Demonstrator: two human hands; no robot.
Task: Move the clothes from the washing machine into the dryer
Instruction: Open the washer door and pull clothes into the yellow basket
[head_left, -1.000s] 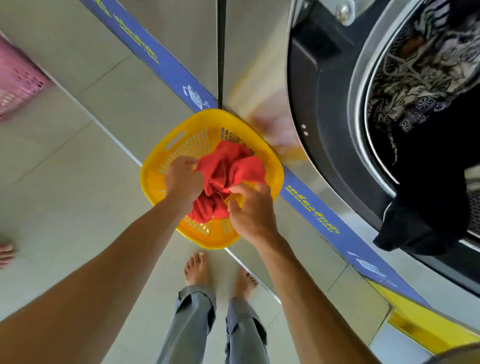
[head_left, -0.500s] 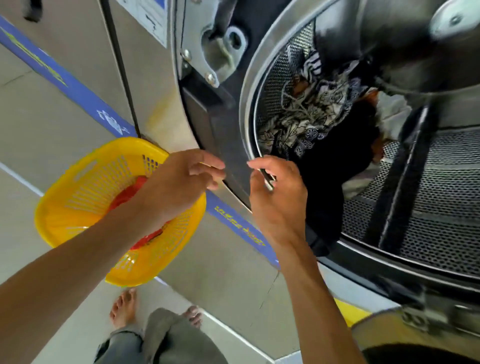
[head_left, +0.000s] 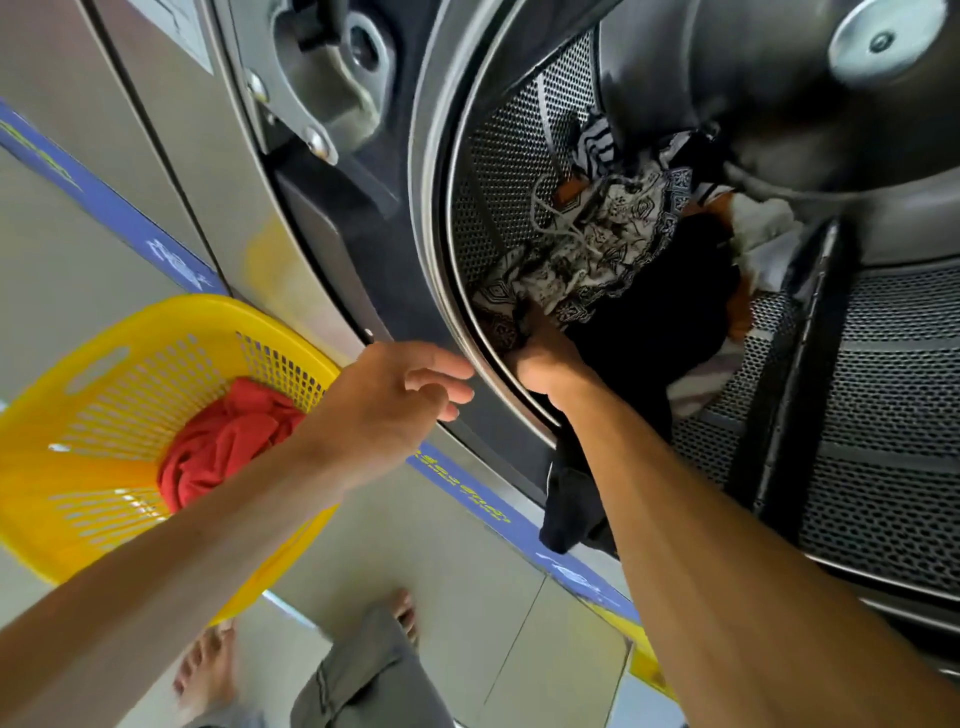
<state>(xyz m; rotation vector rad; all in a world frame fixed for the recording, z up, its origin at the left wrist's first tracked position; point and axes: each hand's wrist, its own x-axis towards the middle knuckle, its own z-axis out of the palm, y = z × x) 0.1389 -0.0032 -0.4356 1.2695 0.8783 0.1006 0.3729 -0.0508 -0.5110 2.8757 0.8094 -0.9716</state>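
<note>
Yellow lettering on blue strip (head_left: 470, 496) (illegible); R hand (head_left: 545, 353) in drum (head_left: 519, 171).

Pale tiled floor (head_left: 457, 551), blue strip (head_left: 467, 493)

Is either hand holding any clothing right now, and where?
The right hand grips the patterned cloth at its lower edge inside the drum. The left hand holds nothing.

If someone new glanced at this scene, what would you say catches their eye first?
Probably the bright yellow laundry basket at lower left, holding a red garment. Next, the open steel drum filling the right side, where the right hand reaches into patterned black-and-white fabric and dark clothes. The left hand hovers open at the door rim.
</note>
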